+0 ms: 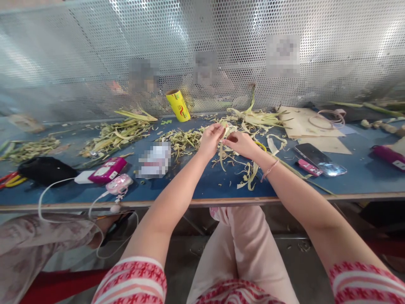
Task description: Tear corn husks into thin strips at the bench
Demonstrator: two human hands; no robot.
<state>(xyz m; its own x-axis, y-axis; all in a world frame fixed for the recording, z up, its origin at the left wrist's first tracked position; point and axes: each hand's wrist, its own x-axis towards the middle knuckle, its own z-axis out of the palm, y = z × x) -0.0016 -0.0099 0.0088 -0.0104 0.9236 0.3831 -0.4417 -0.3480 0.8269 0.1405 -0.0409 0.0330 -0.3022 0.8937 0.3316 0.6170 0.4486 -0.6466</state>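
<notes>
My left hand [211, 139] and my right hand [243, 144] meet over the middle of the bench, fingers pinched together. Between them is a pale green-yellow plant piece [225, 130], and both hands grip it. A thin dry strip [222, 157] hangs below the fingertips. Behind and beside the hands lies a heap of shredded plant scraps [186, 141]. Larger pale leaves [256, 118] spread out just beyond my right hand. Curled peelings [249, 177] lie on the bench below that hand. The exact grip of the fingertips is too small to make out.
A yellow cardboard tube [177, 106] stands tilted near the perforated metal screen [234, 50]. Leftward are a leaf pile [118, 135], a purple box [107, 170], a pink case [119, 184] with a cable and a black pouch [47, 169]. Rightward lie a phone [319, 159] and brown cardboard [302, 122].
</notes>
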